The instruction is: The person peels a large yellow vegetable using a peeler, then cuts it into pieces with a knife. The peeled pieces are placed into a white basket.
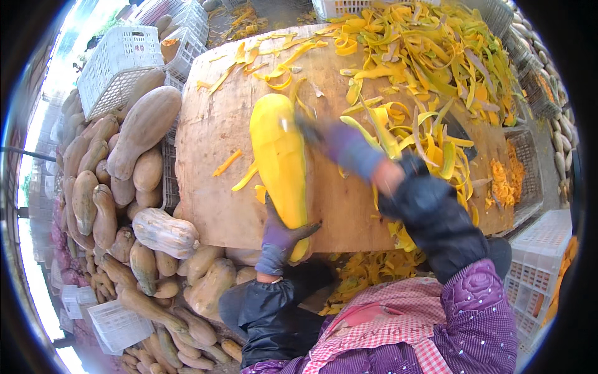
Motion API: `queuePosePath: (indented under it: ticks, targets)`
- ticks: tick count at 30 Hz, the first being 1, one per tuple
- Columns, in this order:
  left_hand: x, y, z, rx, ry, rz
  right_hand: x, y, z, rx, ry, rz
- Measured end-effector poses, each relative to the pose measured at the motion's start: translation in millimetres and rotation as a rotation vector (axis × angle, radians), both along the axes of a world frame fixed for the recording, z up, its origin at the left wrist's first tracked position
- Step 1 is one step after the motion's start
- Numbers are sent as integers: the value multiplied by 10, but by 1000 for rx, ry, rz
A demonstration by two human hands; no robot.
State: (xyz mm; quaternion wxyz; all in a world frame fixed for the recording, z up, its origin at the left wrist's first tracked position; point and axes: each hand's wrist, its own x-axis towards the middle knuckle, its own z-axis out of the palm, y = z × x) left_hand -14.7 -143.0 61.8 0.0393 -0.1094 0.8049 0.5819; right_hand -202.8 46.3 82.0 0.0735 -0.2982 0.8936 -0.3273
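Observation:
A long yellow squash point(277, 153), its skin mostly peeled off, lies lengthwise on a wooden board point(218, 206). My left hand point(280, 235), in a purple and grey glove with dark fingers, is closed around its near end. At the squash's upper right side is my right hand point(333, 142), gloved alike and blurred by motion. Its dark fingers look curled together, and a small bright glint shows on the squash beside them. What they hold is too smeared to make out. Loose strips of peel point(246, 177) lie left of the squash.
A big heap of peel point(430, 56) covers the board's far right. Unpeeled squashes point(146, 131) are piled left, below a white crate point(121, 68). Another white crate point(539, 268) stands at right, near orange pulp point(503, 181). More peel point(374, 271) lies below the board's near edge.

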Motion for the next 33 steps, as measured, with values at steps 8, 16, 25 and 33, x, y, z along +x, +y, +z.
queuePosePath:
  ticks: [8, 16, 25, 33]
  targets:
    - [60, 99, -202, 239, 140, 44, 1712, 267, -520, -627, -158, -344]
    - [189, 460, -118, 311, -56, 214, 1794, -6, -539, 231, -397, -420]
    - [311, 785, -59, -514, -160, 140, -284, -361, 112, 7, 166, -181]
    - [300, 769, -128, -477, -150, 171, 529, 13, 301, 283, 52, -81]
